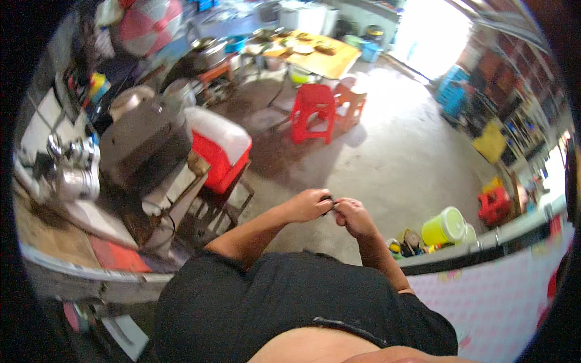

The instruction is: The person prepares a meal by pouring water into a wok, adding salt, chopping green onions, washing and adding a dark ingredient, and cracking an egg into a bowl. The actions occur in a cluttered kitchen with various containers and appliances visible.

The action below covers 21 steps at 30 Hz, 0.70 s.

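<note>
Small black object (327, 204), its exact shape lost to size and blur, is held up between your two hands in front of your black cloth shirt (290, 290), above the grey concrete floor (387, 160). Your left hand (307, 206) is narrow, fingers curled around it; your right hand (356, 218) has its fingers bunched just beside its other end, though you cannot tell from here whether they grip it or only touch it. For good control, let the left be the steady anchor and let the right make the small adjustments with fingertips alone. Bring both elbows in toward your sides, so the hands move as one unit. Work slowly, since so small a thing could easily slip and drop to the floor. Tilting your right fingers aside would probably give you a clearer view of it.
</note>
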Each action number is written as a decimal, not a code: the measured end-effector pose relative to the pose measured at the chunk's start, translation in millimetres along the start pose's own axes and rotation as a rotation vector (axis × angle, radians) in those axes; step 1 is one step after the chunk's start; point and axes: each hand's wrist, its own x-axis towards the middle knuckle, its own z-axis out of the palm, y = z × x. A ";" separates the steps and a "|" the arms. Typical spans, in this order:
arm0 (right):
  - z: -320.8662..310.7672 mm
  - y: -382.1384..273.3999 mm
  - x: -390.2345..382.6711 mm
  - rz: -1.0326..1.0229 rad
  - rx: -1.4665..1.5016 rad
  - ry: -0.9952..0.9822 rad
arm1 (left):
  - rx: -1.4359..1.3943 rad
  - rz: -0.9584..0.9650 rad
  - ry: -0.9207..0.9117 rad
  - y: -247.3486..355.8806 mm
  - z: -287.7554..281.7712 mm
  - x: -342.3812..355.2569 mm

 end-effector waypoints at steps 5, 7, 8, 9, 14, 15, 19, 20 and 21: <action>-65.6 -28.1 80.9 0.130 0.201 -0.052 | 0.068 -0.023 0.005 6.1 -24.6 96.8; -83.2 -51.5 128.3 0.035 0.011 -0.153 | 0.140 0.070 0.028 -1.6 -56.5 129.8; -89.4 -62.8 157.6 0.040 -0.105 -0.142 | 0.129 0.103 0.023 -8.6 -75.3 146.9; -93.1 -70.0 188.6 -0.010 -0.174 -0.187 | 0.203 0.129 0.047 -16.6 -90.3 165.7; -101.5 -90.2 319.1 -0.061 -0.653 -0.203 | 0.601 0.032 -0.077 -57.1 -165.0 255.4; -103.6 -95.4 339.4 -0.108 -0.769 -0.242 | 0.595 0.047 -0.080 -61.6 -174.5 268.6; -112.5 -125.9 416.3 0.061 -0.618 -0.323 | 0.683 0.105 -0.034 -82.1 -233.8 317.6; -111.3 -130.1 439.8 0.092 -0.513 -0.332 | 0.700 0.105 0.006 -92.1 -249.2 331.4; -111.1 -134.5 465.1 0.155 -0.453 -0.307 | 0.716 0.122 0.054 -105.0 -263.0 347.2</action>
